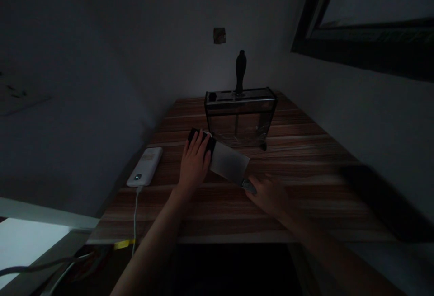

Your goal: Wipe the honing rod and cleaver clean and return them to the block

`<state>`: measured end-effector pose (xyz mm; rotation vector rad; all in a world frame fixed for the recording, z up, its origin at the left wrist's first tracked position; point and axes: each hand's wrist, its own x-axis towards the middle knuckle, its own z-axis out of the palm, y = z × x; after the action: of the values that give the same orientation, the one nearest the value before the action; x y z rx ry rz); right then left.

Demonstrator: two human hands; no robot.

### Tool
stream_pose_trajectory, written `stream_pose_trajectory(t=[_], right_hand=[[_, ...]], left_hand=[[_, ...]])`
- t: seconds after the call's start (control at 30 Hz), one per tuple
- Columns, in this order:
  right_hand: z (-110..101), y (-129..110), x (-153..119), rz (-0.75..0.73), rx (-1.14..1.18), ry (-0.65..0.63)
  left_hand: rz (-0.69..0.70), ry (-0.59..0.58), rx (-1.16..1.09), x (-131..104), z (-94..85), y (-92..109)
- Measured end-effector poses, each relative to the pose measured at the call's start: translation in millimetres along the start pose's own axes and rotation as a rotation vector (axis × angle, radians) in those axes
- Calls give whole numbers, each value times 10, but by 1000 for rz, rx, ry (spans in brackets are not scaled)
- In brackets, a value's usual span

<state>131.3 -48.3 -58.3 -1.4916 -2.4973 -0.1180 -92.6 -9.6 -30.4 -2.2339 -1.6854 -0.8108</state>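
Note:
A cleaver with a broad grey blade lies slantwise low over the wood-grain table. My right hand is closed around its handle, at the near right end. At the blade's far left end, my left hand rests on a small black piece, fingers over its top and thumb along its near side. That piece covers the tip end of the blade; in the dim light I cannot make out what it is. Just behind the blade stands a clear, dark-framed knife block.
One dark-handled tool stands upright in the block. To the left lies a white power bank with a white cable running over the table's front edge. A blurred black slab is at the right. Walls border the table.

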Motion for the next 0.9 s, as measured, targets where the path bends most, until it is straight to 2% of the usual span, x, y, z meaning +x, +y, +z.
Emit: stream_pose_trajectory(t=[0.53, 0.9], right_hand=[[-6, 2, -1, 1, 4, -12], [-11, -12, 4, 2, -12, -44]], left_hand=[[131, -100, 0, -58, 31, 279], [220, -189, -33, -166, 94, 625]])
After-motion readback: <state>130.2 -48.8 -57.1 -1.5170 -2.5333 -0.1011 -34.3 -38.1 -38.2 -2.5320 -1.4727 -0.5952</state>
